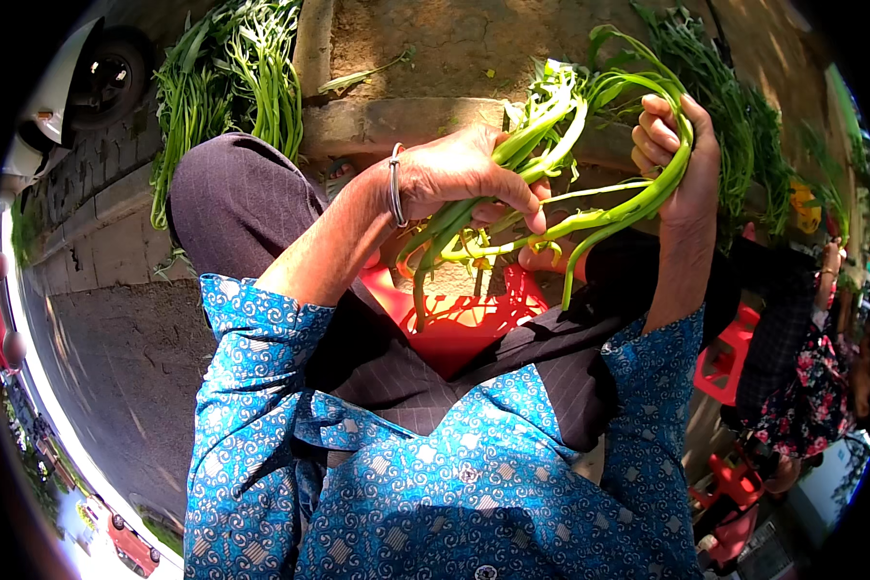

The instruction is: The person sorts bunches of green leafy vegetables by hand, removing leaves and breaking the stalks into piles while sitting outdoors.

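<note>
A bunch of green leafy stems [536,148], which look like water spinach, is gripped in my left hand [464,174]. That wrist wears a metal bangle [396,185]. My right hand [670,156] is closed around a few long bent stems [652,194], whose leafy tops curl over toward the bunch. The lower ends of these stems pass close by my left fingertips and hang above my lap. Just where the two lots of stems touch is hard to make out.
A pile of the same greens [264,87] lies at the upper left, another [739,138] at the upper right. A red plastic seat [464,319] shows between my legs. At the right, another person [805,362] is near red stools [732,355]. A vehicle wheel [109,76] stands far left.
</note>
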{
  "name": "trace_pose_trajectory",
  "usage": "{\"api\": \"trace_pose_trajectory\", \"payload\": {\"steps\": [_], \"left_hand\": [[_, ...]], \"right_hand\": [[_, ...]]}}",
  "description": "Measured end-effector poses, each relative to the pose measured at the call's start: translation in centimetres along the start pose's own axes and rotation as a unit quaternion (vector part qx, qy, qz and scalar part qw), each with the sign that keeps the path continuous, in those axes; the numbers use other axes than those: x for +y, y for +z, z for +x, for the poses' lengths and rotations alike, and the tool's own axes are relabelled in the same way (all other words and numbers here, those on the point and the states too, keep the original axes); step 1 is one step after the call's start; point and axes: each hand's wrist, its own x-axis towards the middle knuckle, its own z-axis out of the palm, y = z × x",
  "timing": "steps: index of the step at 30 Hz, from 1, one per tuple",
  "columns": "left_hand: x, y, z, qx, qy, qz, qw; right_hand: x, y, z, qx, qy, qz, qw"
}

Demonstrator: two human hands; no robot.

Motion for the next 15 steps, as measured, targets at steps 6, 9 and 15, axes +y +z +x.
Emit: {"api": "trace_pose_trajectory", "payload": {"steps": [6, 9, 15], "left_hand": [[-0.2, -0.2, 0.0, -0.001, 0.001, 0.029, 1.000], [0.0, -0.1, -0.1, 0.004, -0.014, 0.042, 0.999], [-0.4, -0.4, -0.1, 0.024, -0.019, 0.043, 0.999]], "right_hand": [[-0.3, 0.0, -0.1, 0.000, -0.022, -0.011, 1.000], [-0.7, -0.3, -0.2, -0.008, -0.032, -0.009, 0.999], [-1.4, -1.0, -0.4, -0.017, -0.048, -0.010, 0.999]]}}
